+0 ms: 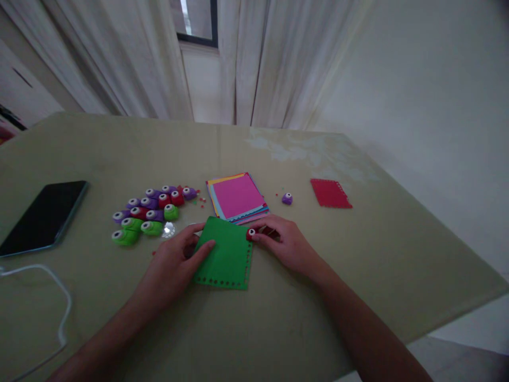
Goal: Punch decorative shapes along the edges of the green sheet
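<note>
Holes (222, 281) line two edges of the green paper (226, 254), the dim top seemingly unpunched, as the left hand (175, 260) grips it and the right hand (287, 241) pinches a red punch (249, 236).

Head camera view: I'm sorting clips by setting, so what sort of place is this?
Probably a room in a home: long pale curtains beside a window, and a table bearing a stack of coloured paper.

Pale curtains (123, 58) flank a dark-framed window (198, 21) left of a plain wall (433, 90)
</note>
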The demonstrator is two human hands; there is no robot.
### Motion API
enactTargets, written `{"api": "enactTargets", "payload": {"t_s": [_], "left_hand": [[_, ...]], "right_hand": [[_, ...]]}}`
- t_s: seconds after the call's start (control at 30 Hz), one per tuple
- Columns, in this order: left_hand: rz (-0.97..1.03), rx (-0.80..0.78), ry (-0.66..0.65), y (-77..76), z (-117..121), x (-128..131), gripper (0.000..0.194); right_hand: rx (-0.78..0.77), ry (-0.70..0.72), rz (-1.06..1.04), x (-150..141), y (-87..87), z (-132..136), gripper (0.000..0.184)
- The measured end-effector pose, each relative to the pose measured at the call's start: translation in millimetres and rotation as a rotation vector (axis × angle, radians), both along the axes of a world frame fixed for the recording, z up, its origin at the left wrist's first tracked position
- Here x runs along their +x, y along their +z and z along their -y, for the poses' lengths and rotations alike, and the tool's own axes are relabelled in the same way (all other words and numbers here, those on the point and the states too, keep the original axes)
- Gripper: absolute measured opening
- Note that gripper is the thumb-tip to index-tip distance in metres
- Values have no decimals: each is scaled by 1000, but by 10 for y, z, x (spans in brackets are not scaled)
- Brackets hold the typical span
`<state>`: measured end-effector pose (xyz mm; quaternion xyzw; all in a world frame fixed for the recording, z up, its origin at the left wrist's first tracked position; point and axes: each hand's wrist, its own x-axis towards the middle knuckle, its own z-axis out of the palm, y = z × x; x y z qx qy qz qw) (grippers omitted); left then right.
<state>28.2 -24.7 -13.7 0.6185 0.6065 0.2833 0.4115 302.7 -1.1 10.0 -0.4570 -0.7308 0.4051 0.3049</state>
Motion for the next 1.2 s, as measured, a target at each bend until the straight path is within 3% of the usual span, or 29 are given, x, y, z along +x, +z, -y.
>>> {"api": "enactTargets", "payload": {"t_s": [1.2], "left_hand": [[88, -49, 13, -25, 3, -3, 56]], "right_hand": [[-29, 5, 4, 29, 5, 12, 18]]}}
